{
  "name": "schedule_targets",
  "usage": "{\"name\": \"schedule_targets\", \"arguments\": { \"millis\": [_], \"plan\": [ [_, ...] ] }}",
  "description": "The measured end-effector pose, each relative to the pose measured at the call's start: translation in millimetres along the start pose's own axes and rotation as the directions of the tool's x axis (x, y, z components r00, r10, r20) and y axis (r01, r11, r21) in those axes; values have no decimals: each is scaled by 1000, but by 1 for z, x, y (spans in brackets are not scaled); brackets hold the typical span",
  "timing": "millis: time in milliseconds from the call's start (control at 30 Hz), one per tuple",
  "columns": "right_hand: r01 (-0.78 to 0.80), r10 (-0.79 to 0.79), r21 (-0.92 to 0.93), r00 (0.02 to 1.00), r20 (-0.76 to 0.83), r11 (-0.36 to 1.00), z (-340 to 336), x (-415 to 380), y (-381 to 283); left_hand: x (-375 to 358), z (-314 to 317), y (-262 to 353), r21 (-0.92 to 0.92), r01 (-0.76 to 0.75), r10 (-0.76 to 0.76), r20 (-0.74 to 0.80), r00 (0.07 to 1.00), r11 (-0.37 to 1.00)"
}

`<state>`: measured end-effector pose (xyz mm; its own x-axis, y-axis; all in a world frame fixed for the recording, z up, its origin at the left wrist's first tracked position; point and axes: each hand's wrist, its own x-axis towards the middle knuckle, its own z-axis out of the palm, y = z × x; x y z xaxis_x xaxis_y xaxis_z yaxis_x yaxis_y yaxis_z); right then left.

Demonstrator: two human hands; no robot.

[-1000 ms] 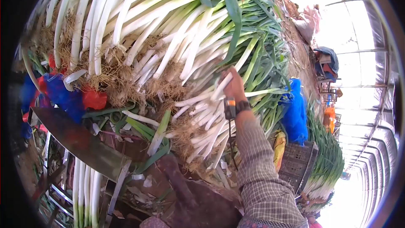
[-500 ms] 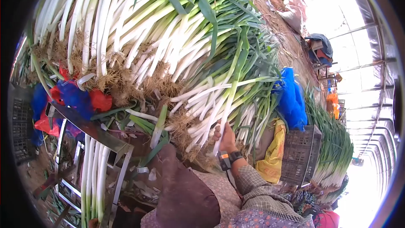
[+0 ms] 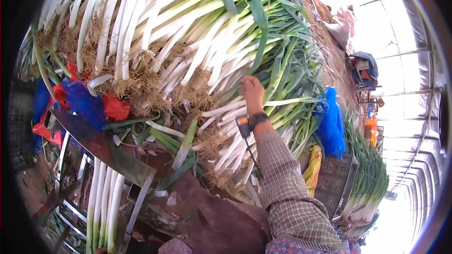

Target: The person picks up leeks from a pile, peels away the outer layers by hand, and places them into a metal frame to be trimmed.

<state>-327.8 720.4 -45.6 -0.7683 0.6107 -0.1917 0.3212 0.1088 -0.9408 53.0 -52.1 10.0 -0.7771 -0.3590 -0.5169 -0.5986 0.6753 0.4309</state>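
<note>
My right hand (image 3: 253, 93), in a checked sleeve with a dark wristband, reaches over the pile of leeks (image 3: 207, 42). Its fingers are curled against the stems and leaves; whether a leek is in them is hidden. Roots and white stems of the pile face me, green leaves point away. A sliver of my left hand (image 3: 101, 250) shows at the bottom edge, by the lower part of several leeks (image 3: 103, 197) standing within a metal frame (image 3: 134, 211). The fingers of that hand are mostly out of sight.
A wide metal plate (image 3: 99, 146) tops the frame. Blue and red netting (image 3: 84, 103) lies behind it. To the right are a blue bag (image 3: 332, 122), a yellow sack (image 3: 312, 169), a dark crate (image 3: 332, 186) and more leeks (image 3: 365, 169). Leaf scraps (image 3: 165, 211) litter the ground.
My right hand has left the lower end of a leek in the near bunch and moved up and forward over the pile. The view has shifted slightly; the leeks in the frame stay put.
</note>
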Motion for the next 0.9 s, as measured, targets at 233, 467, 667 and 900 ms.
{"name": "schedule_targets", "arguments": {
  "millis": [233,467,667,900],
  "plan": [
    [85,-90,-675,996,28,733,51,80,15,6,7,12,25,36,-36,27,999,999],
    [76,-29,-797,997,74,599,49,43,8,12,6,18,44,33,-34,37,999,999],
    [272,-343,-720,938,49,639,-43,-15,34,14,7,22,36,-9,9,18,1000,999],
    [-196,215,-229,975,62,953,-156,-175,-95,13,5,16,1,-141,141,-38,989,990]
  ]
}}
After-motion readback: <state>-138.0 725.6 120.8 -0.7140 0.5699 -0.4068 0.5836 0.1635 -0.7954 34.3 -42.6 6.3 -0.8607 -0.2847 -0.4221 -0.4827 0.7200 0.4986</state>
